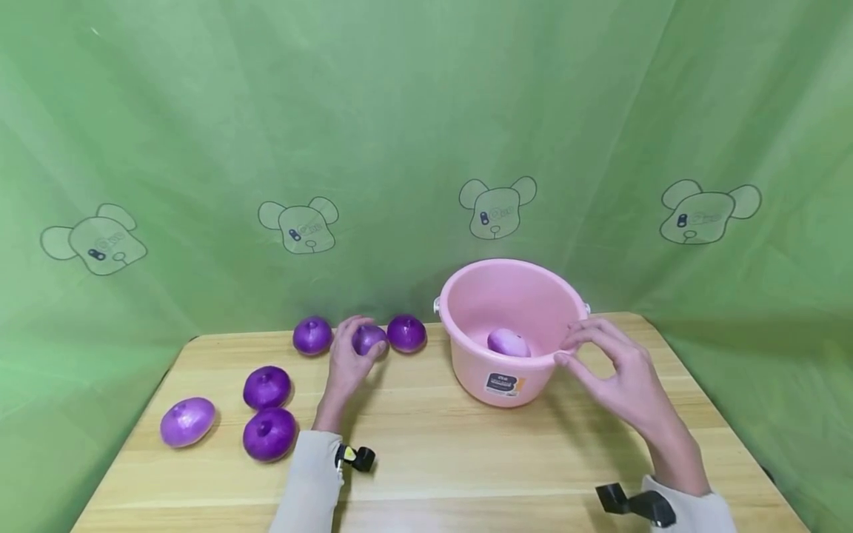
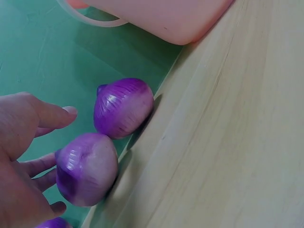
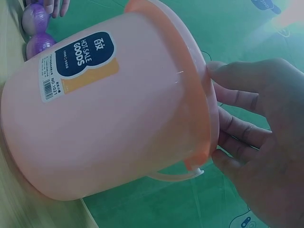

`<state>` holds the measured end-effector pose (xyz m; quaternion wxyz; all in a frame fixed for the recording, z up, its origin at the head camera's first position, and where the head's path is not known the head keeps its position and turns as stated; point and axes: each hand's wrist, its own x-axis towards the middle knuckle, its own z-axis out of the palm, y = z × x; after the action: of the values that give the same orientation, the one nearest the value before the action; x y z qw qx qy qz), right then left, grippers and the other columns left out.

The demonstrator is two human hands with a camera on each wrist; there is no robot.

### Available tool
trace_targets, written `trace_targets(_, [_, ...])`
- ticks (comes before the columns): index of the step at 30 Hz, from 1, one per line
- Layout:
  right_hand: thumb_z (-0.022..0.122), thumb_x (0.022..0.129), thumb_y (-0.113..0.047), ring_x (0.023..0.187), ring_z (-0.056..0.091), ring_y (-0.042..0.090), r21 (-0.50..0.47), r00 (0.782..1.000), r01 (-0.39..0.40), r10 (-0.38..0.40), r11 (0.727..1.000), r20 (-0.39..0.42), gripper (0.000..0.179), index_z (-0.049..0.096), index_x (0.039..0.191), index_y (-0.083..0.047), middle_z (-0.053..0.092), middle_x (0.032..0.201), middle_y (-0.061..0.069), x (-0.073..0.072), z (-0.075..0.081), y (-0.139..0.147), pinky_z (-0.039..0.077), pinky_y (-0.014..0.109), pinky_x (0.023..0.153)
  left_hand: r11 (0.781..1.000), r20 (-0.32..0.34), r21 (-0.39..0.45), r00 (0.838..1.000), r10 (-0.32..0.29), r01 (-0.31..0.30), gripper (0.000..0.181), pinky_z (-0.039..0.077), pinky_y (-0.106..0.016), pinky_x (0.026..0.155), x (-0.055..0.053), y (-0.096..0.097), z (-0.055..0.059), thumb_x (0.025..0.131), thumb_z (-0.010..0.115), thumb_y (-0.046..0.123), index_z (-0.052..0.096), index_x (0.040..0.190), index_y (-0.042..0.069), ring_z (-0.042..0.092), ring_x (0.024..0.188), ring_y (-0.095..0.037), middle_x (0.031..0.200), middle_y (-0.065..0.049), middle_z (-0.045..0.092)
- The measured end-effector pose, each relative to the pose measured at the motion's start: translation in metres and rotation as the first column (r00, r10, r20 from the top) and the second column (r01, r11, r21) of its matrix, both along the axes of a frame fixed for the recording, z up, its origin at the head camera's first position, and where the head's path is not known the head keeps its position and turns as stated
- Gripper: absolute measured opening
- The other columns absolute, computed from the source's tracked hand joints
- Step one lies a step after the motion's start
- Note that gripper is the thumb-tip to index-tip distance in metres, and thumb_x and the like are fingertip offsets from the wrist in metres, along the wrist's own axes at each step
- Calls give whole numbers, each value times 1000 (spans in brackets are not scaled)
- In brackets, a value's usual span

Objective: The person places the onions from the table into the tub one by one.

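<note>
At the table's back edge, my left hand [image 1: 348, 363] reaches around a purple onion [image 1: 369, 339]. In the left wrist view its fingers lie close behind that onion [image 2: 88, 168], while the thumb stands apart from it. A darker purple onion [image 1: 406, 334] sits right beside it, and another onion [image 1: 312, 335] lies to the left of the hand. My right hand [image 1: 623, 377] pinches the rim of an upright pink bucket [image 1: 474, 366] between thumb and fingers, seen close in the right wrist view. Inside the bucket rests a paler onion [image 1: 509, 343].
Two dark purple onions [image 1: 267, 387] [image 1: 269, 434] lie together on the left of the wooden table [image 1: 426, 474], with a lighter onion [image 1: 188, 422] farther left. Green cloth [image 1: 400, 133] printed with bear heads hangs behind and beside the table.
</note>
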<state>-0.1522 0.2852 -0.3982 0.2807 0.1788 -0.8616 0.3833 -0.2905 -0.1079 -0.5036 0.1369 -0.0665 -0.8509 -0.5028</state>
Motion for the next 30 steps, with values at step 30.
trace_targets(30, [86,79,0,118,55,3,6,1000,12,-12,1000,12,30,73,98,-20,66,117,-7,-1,2,0,34,14,110,999,65,-41,998,-24,27,54,41,-65,109,-4,1,-12,81,81,-2,63,131,10,49,132,-44,146,-19,49])
